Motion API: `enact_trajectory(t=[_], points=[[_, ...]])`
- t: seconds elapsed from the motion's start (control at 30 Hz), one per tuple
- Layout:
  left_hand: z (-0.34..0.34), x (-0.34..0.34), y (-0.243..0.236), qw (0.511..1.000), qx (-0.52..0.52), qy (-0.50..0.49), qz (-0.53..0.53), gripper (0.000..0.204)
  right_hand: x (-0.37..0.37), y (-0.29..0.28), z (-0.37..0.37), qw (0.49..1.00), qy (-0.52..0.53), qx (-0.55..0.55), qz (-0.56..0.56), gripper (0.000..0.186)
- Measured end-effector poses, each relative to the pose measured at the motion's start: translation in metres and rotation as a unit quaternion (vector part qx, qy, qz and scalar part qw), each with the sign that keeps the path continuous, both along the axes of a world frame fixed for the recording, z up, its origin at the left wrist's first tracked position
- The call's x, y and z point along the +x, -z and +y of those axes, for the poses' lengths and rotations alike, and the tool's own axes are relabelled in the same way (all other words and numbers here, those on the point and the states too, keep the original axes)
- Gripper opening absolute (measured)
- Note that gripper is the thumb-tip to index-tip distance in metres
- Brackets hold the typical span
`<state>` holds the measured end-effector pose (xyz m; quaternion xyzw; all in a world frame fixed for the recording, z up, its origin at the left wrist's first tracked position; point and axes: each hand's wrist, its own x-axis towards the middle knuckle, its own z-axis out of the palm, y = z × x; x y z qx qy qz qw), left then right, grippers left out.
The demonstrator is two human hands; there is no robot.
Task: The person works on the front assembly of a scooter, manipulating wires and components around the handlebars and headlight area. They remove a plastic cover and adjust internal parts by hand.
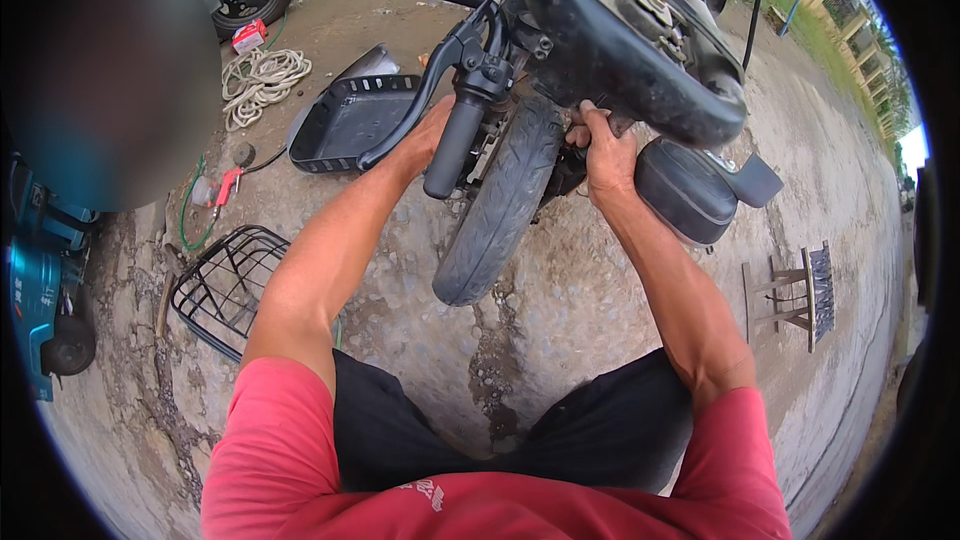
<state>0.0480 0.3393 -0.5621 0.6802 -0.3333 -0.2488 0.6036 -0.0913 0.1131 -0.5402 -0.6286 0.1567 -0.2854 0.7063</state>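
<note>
In front of me stands a partly stripped two-wheeler, its worn black tyre [505,202] pointing toward me. A black handlebar grip [458,145] and its curved lever [425,105] jut out left of the tyre. My left hand [428,137] reaches in beside the grip, its fingers hidden behind it. Under the lower edge of a scuffed black body panel [630,75], my right hand [605,148] is closed with the thumb up against that edge. Whatever its curled fingers hold is out of sight, right of the tyre.
On the concrete at left lie a black tray [298,152], coiled rope [262,82], a red box [249,36], a red-handled tool [228,185] and a black wire rack [205,285]. At right are a black case [685,190] and a small stool [795,297]. A blurred person is at far left.
</note>
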Motion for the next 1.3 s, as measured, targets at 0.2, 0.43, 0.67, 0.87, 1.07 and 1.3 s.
enact_trajectory(t=[0.2, 0.43, 0.67, 0.87, 1.07, 1.3], points=[[0.001, 0.001, -0.009, 0.999, 0.03, 0.02, 0.008, 0.053, 0.005, 0.01, -0.003, 0.998, 0.045, -0.025, -0.02, 0.026], [-0.004, 0.007, -0.01, 0.999, -0.012, 0.04, -0.03, 0.051, 0.001, -0.01, 0.005, 1.0, 0.019, -0.01, -0.008, 0.027], [-0.004, 0.022, 0.009, 0.998, -0.019, 0.056, -0.036, 0.042, 0.004, -0.01, -0.001, 1.0, -0.003, 0.007, -0.004, 0.028], [-0.003, 0.027, 0.012, 0.998, 0.007, 0.056, -0.023, 0.047, 0.01, -0.004, -0.005, 1.0, 0.008, -0.002, -0.007, 0.027], [-0.006, 0.025, 0.009, 0.999, 0.02, 0.029, -0.036, 0.046, 0.009, -0.005, -0.004, 1.0, 0.012, -0.006, 0.017, 0.032], [-0.009, 0.023, 0.014, 1.0, -0.005, 0.02, 0.0, 0.046, 0.008, -0.001, -0.008, 1.0, 0.01, -0.008, 0.024, 0.031]])
